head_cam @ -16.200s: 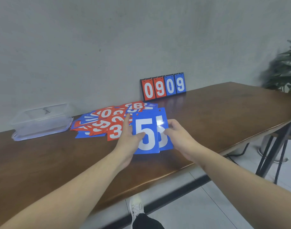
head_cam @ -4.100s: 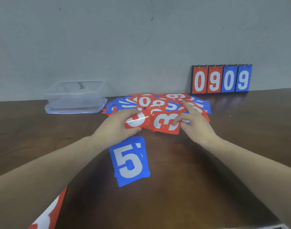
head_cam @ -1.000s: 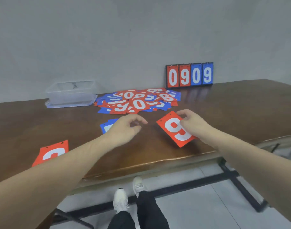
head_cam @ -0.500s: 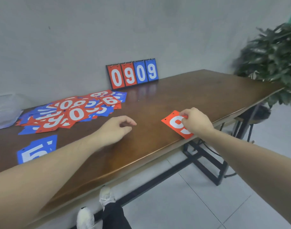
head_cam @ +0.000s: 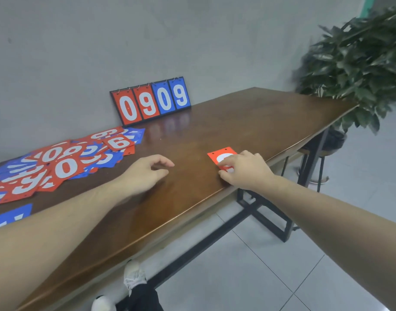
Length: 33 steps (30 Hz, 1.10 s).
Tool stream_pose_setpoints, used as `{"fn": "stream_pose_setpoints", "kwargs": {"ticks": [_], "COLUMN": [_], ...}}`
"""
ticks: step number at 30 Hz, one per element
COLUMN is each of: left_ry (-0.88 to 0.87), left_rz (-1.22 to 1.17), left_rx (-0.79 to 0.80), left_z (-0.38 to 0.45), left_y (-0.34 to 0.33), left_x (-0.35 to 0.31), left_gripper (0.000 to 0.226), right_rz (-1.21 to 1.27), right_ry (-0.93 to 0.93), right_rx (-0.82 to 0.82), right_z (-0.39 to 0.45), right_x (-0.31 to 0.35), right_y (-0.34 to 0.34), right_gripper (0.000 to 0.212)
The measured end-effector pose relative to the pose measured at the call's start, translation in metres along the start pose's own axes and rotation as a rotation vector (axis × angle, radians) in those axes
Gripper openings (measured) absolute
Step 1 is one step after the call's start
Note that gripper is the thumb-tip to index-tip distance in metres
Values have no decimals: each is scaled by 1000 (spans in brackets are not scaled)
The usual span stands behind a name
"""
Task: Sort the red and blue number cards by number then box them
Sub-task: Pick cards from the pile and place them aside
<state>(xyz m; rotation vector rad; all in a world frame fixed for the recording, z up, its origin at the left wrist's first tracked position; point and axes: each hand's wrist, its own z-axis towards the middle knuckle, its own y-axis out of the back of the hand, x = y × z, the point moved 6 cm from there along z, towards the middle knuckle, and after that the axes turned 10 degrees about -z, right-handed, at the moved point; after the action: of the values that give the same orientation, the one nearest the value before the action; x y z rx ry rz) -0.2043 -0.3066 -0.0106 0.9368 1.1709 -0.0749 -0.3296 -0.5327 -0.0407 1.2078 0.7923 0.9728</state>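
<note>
From the head camera, the right hand (head_cam: 245, 170) is lying over a red number card (head_cam: 221, 154) that is sitting flat on the wooden table (head_cam: 248, 122) near its front edge; the fingertips are pressing down on the card and the thumb is lying at its near edge, so only the far corner of the card and a bit of its white digit are showing. The left hand (head_cam: 145, 173) is hovering just above the tabletop, well apart from that card, with its fingers loosely curled and nothing in its grasp. Farther left, a scattered pile of red and blue number cards (head_cam: 60, 164) is lying overlapped on the table, and a separate blue card (head_cam: 10, 215) is peeking in at the left edge of the view. A flip scoreboard (head_cam: 151, 101) reading 0909 is leaning against the grey wall at the back of the table. A leafy potted plant (head_cam: 360, 59) is standing beyond the table's right end, and a white shoe (head_cam: 134, 277) is showing on the tiled floor below.
</note>
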Motion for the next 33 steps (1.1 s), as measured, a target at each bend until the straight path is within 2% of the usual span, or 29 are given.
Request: {"fn": "stream_pose_setpoints", "kwargs": {"ticks": [7,10,13,18,24,33], "left_ry": [6,-1,-5,34,93,125], "left_rz": [-6,0,5,24,2,229], "left_rx": [15,5,-25,-60,-190,-385], "left_z": [7,8,6,-2,-17,-34], "left_y": [2,11,24,58,133,250], "left_x": [4,9,19,50,106,189], "left_gripper": [20,21,21,20,24,25], "right_rz": [5,-12,88,206,269,283], "right_ry": [-34,-16,22,210,322,350], "right_rx": [4,-99,-166,-76,-29,26], "right_z": [6,7,12,33,68,133], "right_x": [-6,3,23,98,201,306], "right_y": [-3,2,8,5,-3,-19], "right_gripper": [33,35,34,29,35,39]}}
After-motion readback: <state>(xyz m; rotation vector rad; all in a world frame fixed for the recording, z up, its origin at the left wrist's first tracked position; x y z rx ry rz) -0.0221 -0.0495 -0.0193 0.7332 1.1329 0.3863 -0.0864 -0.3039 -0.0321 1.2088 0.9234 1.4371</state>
